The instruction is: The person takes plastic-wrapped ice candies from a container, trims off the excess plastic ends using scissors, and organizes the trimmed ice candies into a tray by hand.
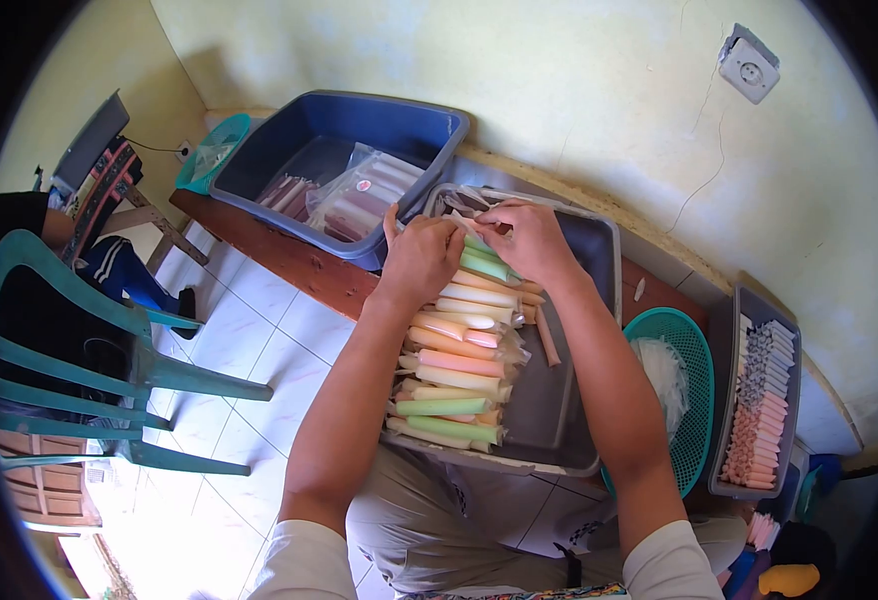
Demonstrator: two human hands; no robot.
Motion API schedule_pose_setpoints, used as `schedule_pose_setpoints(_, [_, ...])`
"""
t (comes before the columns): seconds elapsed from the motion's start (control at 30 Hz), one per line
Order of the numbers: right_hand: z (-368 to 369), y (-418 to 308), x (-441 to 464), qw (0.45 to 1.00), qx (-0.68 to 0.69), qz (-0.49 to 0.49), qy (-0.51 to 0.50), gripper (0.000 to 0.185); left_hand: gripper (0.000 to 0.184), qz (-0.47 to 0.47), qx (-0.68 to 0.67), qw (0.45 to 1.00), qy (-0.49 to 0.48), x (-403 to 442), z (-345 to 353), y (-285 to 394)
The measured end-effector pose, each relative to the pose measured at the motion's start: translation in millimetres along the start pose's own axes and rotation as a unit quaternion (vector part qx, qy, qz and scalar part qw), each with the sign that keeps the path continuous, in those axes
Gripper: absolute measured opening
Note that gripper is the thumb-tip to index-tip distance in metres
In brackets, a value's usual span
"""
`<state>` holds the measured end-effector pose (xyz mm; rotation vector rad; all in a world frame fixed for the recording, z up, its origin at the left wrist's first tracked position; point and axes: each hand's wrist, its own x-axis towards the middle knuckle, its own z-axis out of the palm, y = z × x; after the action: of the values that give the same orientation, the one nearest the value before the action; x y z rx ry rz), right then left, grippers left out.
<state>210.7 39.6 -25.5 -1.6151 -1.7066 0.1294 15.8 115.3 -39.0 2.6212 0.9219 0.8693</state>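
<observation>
Two bare hands meet over the far end of a grey tray (pixel 534 415), and from my remote seat I see the fingertips of each drawn in narrow on a thin pale bit of plastic (pixel 467 222). The left hand (pixel 422 262) shows me only its back, and its own knuckles cover most of the grip; the right hand (pixel 531 242) pinches just beside it. I can't make out where that plastic leads.

A row of filled sticks (pixel 449 380), green, cream, peach and pink, lies along the tray's left side, its far end hidden under my hands. One brownish stick (pixel 547 335) lies apart on the tray floor.

Beyond the left hand, a blue tub (pixel 419 120) holds a clear bag (pixel 369 190) of sticks, the contents blurred by glare. My right forearm cuts across a green basket (pixel 699 400) of clear plastic; past it, a crate (pixel 743 490) carries pink and greyish sticks too small to read. At far left, a chair (pixel 149 370) partly screens another person, of whom I get a trouser leg (pixel 129 275).
</observation>
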Motion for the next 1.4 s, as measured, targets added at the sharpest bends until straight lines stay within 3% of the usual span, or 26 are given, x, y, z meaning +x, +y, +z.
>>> schedule_pose_setpoints(0.17, [5, 1, 1, 0.998, 0.005, -0.05, 0.037, 0.015, 0.024, -0.001, -0.012, 1.0, -0.006, 0, 0, 0])
schedule_pose_setpoints(0.3, [2, -6, 2, 0.999, -0.045, -0.02, -0.001, 0.011, 0.024, -0.002, -0.02, 1.0, -0.011, 0, -2, 0])
schedule_pose_setpoints(0.47, [4, 2, 2, 0.988, -0.091, -0.121, 0.034, 0.015, 0.023, 0.0, -0.023, 1.0, -0.009, 0, -1, 2])
schedule_pose_setpoints(0.8, [2, -4, 6, 0.993, -0.102, -0.041, -0.044, 0.012, 0.024, -0.004, -0.014, 1.0, -0.011, 0, 2, -2])
schedule_pose_setpoints(1.0, [-8, -6, 1, 0.994, -0.104, -0.04, 0.017, 0.008, 0.02, -0.027, -0.019, 0.999, -0.018, 1, -4, 1])
schedule_pose_setpoints(1.07, [-12, -6, -2, 0.997, -0.005, -0.025, 0.078, 0.005, 0.019, -0.024, -0.021, 0.999, -0.01, 1, -5, 2])
schedule_pose_setpoints(1.13, [-21, -10, -6, 0.996, -0.005, -0.022, 0.083, 0.009, 0.018, -0.02, -0.022, 1.0, -0.001, 1, -5, 1])
schedule_pose_setpoints(1.33, [-32, -17, -9, 0.986, 0.002, -0.015, 0.165, 0.016, 0.02, -0.046, -0.027, 0.994, 0.092, 5, -9, 8])
schedule_pose_setpoints(1.4, [-35, -23, -9, 0.98, 0.021, -0.021, 0.195, 0.016, 0.021, -0.093, -0.076, 0.987, 0.105, 8, -13, 15])
